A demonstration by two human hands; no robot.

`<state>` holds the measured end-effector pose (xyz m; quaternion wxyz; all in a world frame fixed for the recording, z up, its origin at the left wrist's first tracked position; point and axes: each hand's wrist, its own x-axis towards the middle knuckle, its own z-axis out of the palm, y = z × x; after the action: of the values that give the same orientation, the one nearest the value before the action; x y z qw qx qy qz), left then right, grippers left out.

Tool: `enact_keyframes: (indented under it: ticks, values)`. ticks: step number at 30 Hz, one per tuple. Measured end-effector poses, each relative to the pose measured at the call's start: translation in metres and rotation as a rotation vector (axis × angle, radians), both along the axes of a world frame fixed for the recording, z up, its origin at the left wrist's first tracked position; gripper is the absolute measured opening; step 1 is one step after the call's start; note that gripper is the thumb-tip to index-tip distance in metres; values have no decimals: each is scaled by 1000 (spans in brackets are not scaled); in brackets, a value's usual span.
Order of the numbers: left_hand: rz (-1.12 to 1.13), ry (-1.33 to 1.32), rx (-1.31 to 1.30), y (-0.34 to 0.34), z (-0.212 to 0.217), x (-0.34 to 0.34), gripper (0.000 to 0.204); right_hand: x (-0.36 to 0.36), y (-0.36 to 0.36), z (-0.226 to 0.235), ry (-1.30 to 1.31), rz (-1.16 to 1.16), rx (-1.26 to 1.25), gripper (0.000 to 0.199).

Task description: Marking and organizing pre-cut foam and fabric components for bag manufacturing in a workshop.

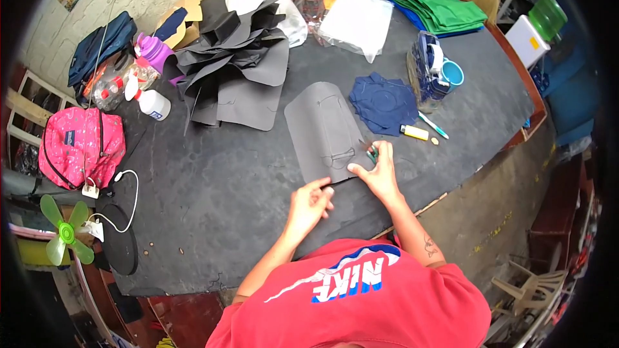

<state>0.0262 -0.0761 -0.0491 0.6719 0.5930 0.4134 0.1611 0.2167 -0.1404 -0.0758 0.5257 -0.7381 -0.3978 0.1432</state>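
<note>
A dark grey fabric panel (316,122) with rounded far corners lies in front of me, with stitched outlines and loose dark thread (340,158) near its close end. At its near edge is my left hand (309,205), fingers loosely bent and apart, with a fingertip by the edge and nothing visible in it. My right hand (380,171) grips small green-handled thread snips (372,153) at the panel's right side. Its thumb rests by the panel's near right corner, and the fingers partly hide the snips. Just beyond lies a folded dark blue cloth piece (385,103).
A yellow lighter (414,132) and a pen (433,125) lie to the right, near a clear container (427,71) and blue cup (452,73). Black cut panels (248,84) are heaped at far left, beside a spray bottle (153,104). A pink backpack (82,145) sits left.
</note>
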Motion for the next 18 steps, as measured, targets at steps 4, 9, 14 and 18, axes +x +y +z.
enact_keyframes:
  ticks: [4, 9, 14, 18]
  values:
    - [102, -35, 1124, 18, 37, 13, 29, 6, 0, 2, 147, 12, -36, 51]
    - [-2, 96, 1384, 30, 11, 55, 24, 6, 6, -15, 231, 15, 121, 38]
    - [-26, -163, 1402, 37, -23, 64, 11, 7, 4, -16, 247, -24, 92, 32]
    - [96, -296, 875, 38, -26, 52, 11, 2, 6, -5, 223, -10, 34, 31]
